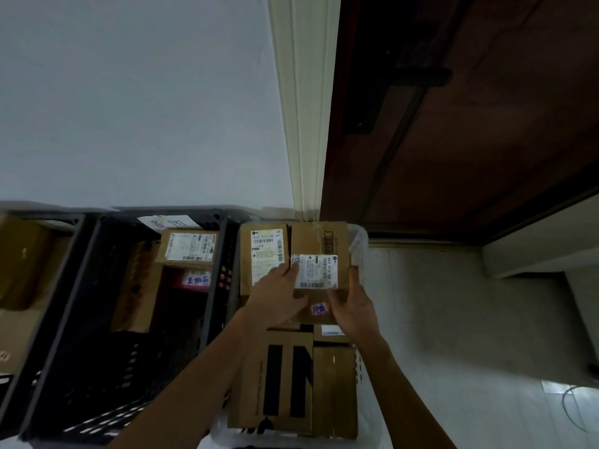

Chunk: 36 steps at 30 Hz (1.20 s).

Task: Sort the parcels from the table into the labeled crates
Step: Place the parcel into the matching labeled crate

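Note:
A brown cardboard parcel (319, 241) with a white shipping label and a small pink tag sits on top of other parcels in the white crate (361, 241) at the right. My left hand (277, 294) grips its left edge, thumb up by the label. Along the parcel's right edge lies my right hand (351, 303), with its fingers wrapped round that side. Beside it stands a second labelled parcel (264, 254). Below lie a box printed with big black letters (278, 377) and a plain brown box (335, 387).
A dark crate (97, 286) in the middle holds several parcels, one with a red handwritten tag (196, 280). Another dark crate (42, 277) at the far left holds brown boxes. A white wall stands behind; a dark wooden door (470, 124) and tiled floor lie to the right.

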Available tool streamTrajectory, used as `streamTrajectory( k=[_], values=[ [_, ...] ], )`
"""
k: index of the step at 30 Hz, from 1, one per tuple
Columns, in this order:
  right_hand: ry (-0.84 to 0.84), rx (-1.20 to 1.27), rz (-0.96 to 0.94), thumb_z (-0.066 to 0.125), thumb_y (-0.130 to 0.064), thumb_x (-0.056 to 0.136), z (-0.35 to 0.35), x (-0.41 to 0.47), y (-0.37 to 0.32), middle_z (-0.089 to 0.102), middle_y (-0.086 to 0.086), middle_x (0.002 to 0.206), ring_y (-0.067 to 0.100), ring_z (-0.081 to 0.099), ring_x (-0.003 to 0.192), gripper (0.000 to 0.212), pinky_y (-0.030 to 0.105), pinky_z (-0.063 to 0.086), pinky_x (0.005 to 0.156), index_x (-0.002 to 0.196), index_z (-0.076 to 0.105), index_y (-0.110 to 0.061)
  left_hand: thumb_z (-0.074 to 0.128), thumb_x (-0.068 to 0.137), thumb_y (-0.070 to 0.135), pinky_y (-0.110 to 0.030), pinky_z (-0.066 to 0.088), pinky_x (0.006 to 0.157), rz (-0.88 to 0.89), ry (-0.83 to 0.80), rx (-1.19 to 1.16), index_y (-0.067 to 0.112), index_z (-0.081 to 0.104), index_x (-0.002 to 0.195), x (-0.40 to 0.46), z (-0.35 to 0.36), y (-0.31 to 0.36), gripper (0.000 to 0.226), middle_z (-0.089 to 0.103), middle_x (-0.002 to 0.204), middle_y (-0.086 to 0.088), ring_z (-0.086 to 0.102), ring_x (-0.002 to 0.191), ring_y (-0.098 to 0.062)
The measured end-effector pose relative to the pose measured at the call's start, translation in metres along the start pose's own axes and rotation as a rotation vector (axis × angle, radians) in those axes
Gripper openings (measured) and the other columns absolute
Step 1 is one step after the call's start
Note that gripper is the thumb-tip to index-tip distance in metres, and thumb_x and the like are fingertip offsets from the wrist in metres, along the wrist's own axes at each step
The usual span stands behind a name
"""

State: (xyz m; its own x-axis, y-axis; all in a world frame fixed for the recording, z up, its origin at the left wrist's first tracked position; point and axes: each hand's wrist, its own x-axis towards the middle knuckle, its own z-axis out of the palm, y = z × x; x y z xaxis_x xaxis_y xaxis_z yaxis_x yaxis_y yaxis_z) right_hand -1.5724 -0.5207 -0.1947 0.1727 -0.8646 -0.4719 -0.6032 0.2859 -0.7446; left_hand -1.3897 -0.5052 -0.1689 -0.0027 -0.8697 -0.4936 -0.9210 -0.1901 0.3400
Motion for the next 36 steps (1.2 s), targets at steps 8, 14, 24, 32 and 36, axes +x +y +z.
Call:
streamTrajectory(
  k=[8,14,24,32,36],
  values=[
    [0.069,-0.120,-0.011,0.059,-0.032,0.100,0.009,-0.006,-0.005,0.047,0.009,0.149,0.024,0.064,0.116,0.080,0.042,0.060,0.090,0.160,0.006,-0.033,0.056,0.086,0.069,-0.052,0.012,0.124,0.021,0.021,0.192,0.014,0.007,0.158,-0.005,0.022,-0.005,0.104,0.014,0.160,-0.012,0.011,0.151,-0.030],
    [0.055,-0.579,0.006,0.053,-0.081,0.082,0.019,-0.018,-0.010,0.003,0.020,0.160,0.039,0.023,0.146,0.107,0.054,0.038,0.111,0.158,-0.002,-0.029,0.044,0.100,0.032,-0.043,0.024,0.120,0.165,0.129,0.124,0.017,0.040,0.149,-0.009,0.018,-0.007,0.051,0.046,0.148,-0.001,0.033,0.142,-0.021],
    [0.007,-0.753,0.125,0.046,-0.096,0.068,0.034,-0.007,-0.028,-0.024,0.029,0.158,0.052,-0.007,0.150,0.133,0.070,0.012,0.116,0.157,-0.019,-0.022,0.039,0.102,0.047,-0.054,0.001,0.124,-0.038,0.158,0.122,0.027,0.026,0.155,0.002,0.015,-0.024,0.057,0.008,0.166,-0.010,-0.004,0.154,-0.033],
    [-0.015,-0.759,0.051,0.065,-0.081,0.066,0.016,0.007,-0.039,-0.006,0.023,0.158,0.045,0.013,0.145,0.130,0.061,0.026,0.116,0.157,-0.010,-0.027,0.054,0.098,0.038,-0.070,0.002,0.117,-0.235,0.128,0.071,0.035,0.008,0.157,0.004,0.019,-0.022,0.075,-0.008,0.167,-0.010,-0.015,0.153,-0.035],
    [-0.024,-0.774,0.035,0.066,-0.079,0.067,0.017,0.006,-0.039,-0.006,0.023,0.158,0.045,0.013,0.144,0.127,0.060,0.026,0.116,0.157,-0.006,-0.026,0.060,0.093,0.048,-0.065,0.006,0.120,-0.241,0.125,0.078,0.038,0.009,0.156,-0.004,0.016,-0.033,0.081,-0.005,0.167,-0.006,-0.011,0.153,-0.032]
  ],
)
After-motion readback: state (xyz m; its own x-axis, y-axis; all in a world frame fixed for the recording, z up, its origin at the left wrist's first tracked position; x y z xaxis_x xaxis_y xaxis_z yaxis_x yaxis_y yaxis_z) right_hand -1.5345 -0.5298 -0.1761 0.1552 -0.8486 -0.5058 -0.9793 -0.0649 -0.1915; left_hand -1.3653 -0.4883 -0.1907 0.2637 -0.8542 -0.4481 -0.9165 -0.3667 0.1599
